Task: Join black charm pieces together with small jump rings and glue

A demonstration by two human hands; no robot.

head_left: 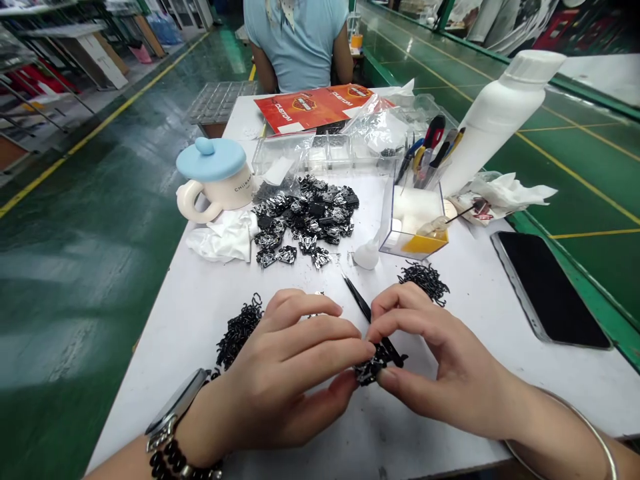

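Between my two hands is a small black and silver part (369, 372), held just above the white table near its front. My left hand (295, 363) pinches its left side between thumb and fingers. From the right, my right hand (430, 353) closes thumb and index finger on the same part. Black tweezers (357, 293) lie behind it, their lower end partly hidden by my fingers. A pile of small black hook-like pieces (239, 332) sits beside my left hand, and another such pile (425, 281) is behind my right hand. Farther back lies a heap of black and silver parts (313, 213).
A cream mug (225, 190) with a blue lid and a crumpled white cloth (225, 237) stand at left. A clear box (415, 227) with tools, a white bottle (505, 117) and a phone (550, 287) are at right. A person in blue (297, 43) sits beyond the table.
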